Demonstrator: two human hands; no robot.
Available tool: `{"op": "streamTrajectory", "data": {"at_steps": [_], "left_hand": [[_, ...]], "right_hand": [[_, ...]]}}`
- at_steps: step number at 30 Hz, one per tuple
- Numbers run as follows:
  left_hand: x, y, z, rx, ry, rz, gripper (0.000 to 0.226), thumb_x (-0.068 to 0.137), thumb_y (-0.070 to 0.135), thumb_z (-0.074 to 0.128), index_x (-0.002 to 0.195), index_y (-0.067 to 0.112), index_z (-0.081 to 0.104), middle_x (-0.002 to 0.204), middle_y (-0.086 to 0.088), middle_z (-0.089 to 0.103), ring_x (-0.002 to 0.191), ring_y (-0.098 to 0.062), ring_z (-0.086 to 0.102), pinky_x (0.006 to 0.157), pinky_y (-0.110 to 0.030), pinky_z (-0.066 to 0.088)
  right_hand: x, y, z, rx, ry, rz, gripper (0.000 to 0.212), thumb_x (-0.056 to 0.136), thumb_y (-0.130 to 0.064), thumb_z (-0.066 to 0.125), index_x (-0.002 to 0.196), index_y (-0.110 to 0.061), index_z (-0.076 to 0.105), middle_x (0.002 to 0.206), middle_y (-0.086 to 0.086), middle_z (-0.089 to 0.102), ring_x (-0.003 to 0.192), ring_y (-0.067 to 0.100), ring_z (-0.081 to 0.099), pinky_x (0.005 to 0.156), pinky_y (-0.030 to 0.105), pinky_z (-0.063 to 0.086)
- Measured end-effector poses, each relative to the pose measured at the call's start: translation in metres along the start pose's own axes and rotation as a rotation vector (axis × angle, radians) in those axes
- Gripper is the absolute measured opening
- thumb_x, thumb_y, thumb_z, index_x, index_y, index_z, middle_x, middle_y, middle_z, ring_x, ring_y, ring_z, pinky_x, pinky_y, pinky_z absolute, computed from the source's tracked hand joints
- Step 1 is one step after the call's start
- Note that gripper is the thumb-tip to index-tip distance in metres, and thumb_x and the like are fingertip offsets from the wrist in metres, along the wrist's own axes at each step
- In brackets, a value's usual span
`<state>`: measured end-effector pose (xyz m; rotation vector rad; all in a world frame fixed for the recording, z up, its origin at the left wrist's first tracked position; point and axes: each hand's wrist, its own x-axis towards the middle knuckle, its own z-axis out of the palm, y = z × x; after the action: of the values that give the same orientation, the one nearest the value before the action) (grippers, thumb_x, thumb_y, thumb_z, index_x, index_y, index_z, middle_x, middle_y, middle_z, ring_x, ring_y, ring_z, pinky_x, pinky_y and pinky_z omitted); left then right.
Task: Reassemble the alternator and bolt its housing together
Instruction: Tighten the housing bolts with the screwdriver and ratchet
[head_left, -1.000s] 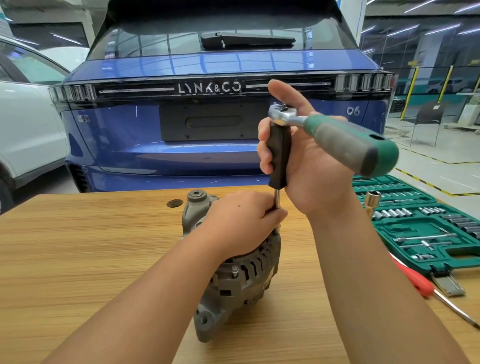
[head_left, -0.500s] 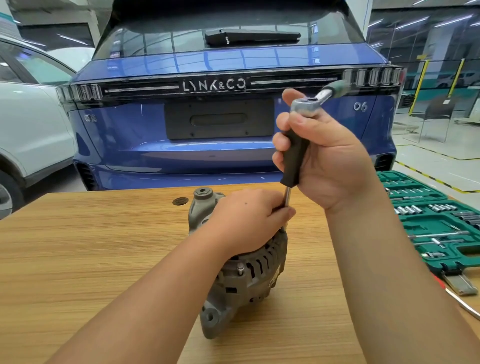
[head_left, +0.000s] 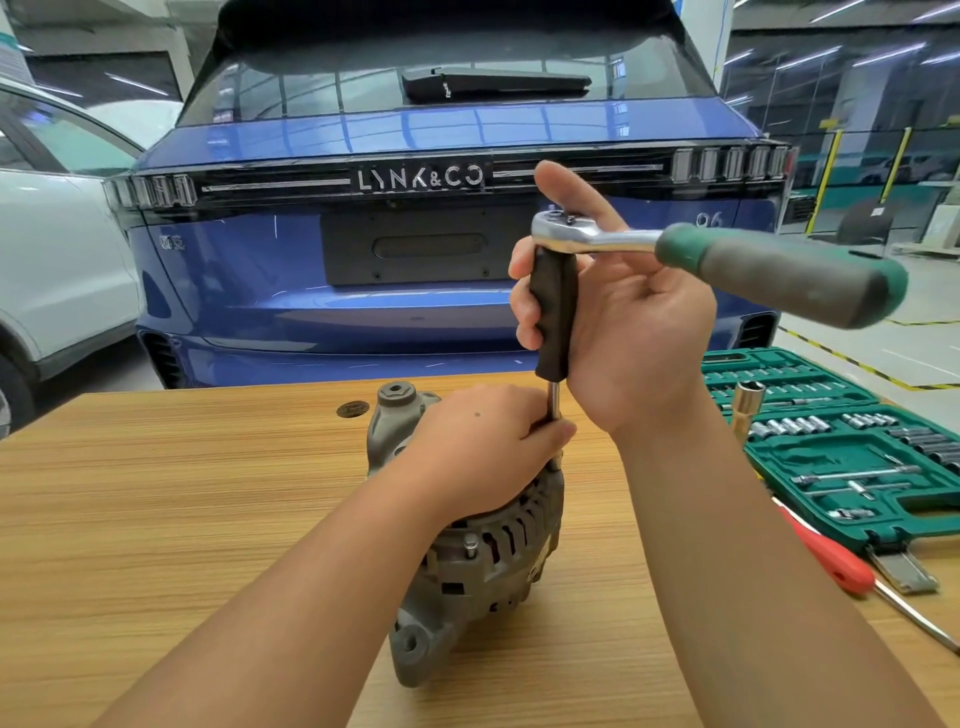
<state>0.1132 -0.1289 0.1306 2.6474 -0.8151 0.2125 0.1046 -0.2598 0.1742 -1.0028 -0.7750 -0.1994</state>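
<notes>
Bare wooden tabletop (head_left: 156, 519) lies open at nine o'clock of the grey ribbed metal alternator (head_left: 483, 551); at three o'clock, the green plastic socket-set case (head_left: 852, 457) and red-handled screwdriver (head_left: 836, 561) block passage.

Grey alternator (head_left: 483, 566), green-handled ratchet (head_left: 753, 260)

We note the alternator (head_left: 467, 561) on the table (head_left: 156, 519), centre; socket case (head_left: 852, 457) right, screwdriver (head_left: 841, 566) near it; two cars (head_left: 415, 291) beyond the far edge.

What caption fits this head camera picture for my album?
Left hand steadies the grey metal alternator while right hand grips the black-handled extension under the green-handled ratchet.
</notes>
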Motion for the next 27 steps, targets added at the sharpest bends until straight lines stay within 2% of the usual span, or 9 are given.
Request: {"op": "streamTrajectory", "data": {"at_steps": [3,5,10,14,17,20,23,25,27], "left_hand": [[0.000,0.000,0.000,0.000,-0.002,0.002,0.034,0.106,0.047,0.046,0.094,0.022,0.065,0.083,0.005,0.063,0.083,-0.017,0.060,0.078,-0.042,0.053],[0.000,-0.001,0.000,0.003,-0.001,0.002,0.034,0.106,0.047,0.045,0.095,0.022,0.066,0.084,0.005,0.064,0.084,-0.017,0.061,0.078,-0.042,0.053],[0.001,-0.002,0.001,0.002,0.007,0.008,0.034,0.106,0.048,0.046,0.092,0.022,0.064,0.080,0.006,0.061,0.080,-0.013,0.059,0.073,-0.039,0.052],[0.001,-0.002,0.002,0.007,0.005,0.006,0.035,0.106,0.048,0.045,0.093,0.022,0.065,0.081,0.006,0.063,0.080,-0.013,0.059,0.073,-0.038,0.052],[0.001,-0.002,0.002,0.015,0.010,0.006,0.035,0.106,0.048,0.045,0.091,0.022,0.064,0.080,0.006,0.062,0.080,-0.014,0.058,0.071,-0.037,0.049],[0.001,-0.002,0.002,0.010,0.007,0.005,0.035,0.106,0.048,0.045,0.093,0.022,0.065,0.083,0.005,0.063,0.084,-0.017,0.060,0.075,-0.040,0.052],[0.001,-0.003,0.002,0.002,0.010,0.004,0.035,0.105,0.048,0.046,0.094,0.022,0.066,0.085,0.005,0.065,0.085,-0.018,0.060,0.078,-0.043,0.053],[0.002,-0.003,0.002,0.008,0.010,0.005,0.035,0.105,0.048,0.045,0.095,0.022,0.066,0.085,0.005,0.065,0.086,-0.019,0.060,0.079,-0.043,0.053],[0.002,-0.002,0.003,0.018,0.009,0.016,0.035,0.105,0.048,0.045,0.095,0.022,0.065,0.083,0.005,0.064,0.084,-0.019,0.060,0.077,-0.043,0.054]], "right_hand": [[0.002,0.000,0.001,-0.010,-0.012,0.030,0.052,0.101,-0.047,0.026,0.131,-0.018,0.058,0.087,0.010,0.060,0.066,0.023,0.048,0.059,0.033,0.036],[0.002,0.000,0.002,-0.019,-0.017,0.041,0.052,0.099,-0.050,0.029,0.130,-0.020,0.060,0.087,0.009,0.060,0.066,0.022,0.049,0.060,0.033,0.037],[0.001,-0.001,0.003,-0.047,0.006,0.055,0.057,0.099,-0.050,0.027,0.135,-0.015,0.053,0.088,0.006,0.061,0.068,0.020,0.050,0.060,0.031,0.040],[0.002,-0.003,0.005,-0.058,0.039,0.069,0.057,0.096,-0.053,0.030,0.132,-0.014,0.052,0.086,0.006,0.060,0.067,0.019,0.050,0.059,0.031,0.040],[0.004,-0.004,0.008,-0.062,0.075,0.099,0.050,0.090,-0.052,0.041,0.124,-0.018,0.053,0.082,0.004,0.060,0.062,0.017,0.051,0.056,0.030,0.039],[0.006,-0.002,0.010,-0.072,0.167,0.091,0.050,0.084,-0.051,0.056,0.123,-0.019,0.056,0.092,0.007,0.057,0.064,0.015,0.058,0.054,0.026,0.047],[0.008,-0.001,0.012,-0.066,0.198,0.100,0.037,0.087,-0.045,0.054,0.114,-0.020,0.056,0.083,0.005,0.058,0.056,0.014,0.059,0.049,0.023,0.047],[0.005,-0.002,0.012,-0.103,0.234,0.046,0.030,0.089,-0.042,0.057,0.109,-0.020,0.058,0.076,0.000,0.061,0.057,0.015,0.055,0.052,0.026,0.044],[0.002,-0.002,0.012,-0.175,0.291,-0.019,0.031,0.090,-0.040,0.062,0.111,-0.016,0.059,0.071,-0.005,0.062,0.060,0.015,0.051,0.056,0.030,0.044]]}}
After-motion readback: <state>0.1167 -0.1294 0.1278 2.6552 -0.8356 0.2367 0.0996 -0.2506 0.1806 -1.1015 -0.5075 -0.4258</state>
